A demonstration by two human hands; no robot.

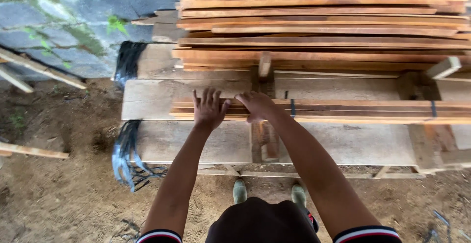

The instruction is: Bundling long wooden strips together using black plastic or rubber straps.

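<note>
Both arms reach straight toward twelve o'clock. The left hand (pixel 209 108) lies flat, fingers spread, on the strapped bundle of wooden slats (pixel 343 110); the right hand (pixel 256 105) curls over its near edge atop the plank bench (pixel 343 142).

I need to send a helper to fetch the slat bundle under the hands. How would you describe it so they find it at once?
Start at the tall stack of reddish planks by the stone wall. In front of it stands a pale workbench; on it lies a low bundle of thin slats, with the left hand and right hand on its near end. Unlike the loose stack, dark straps bind it.
</note>
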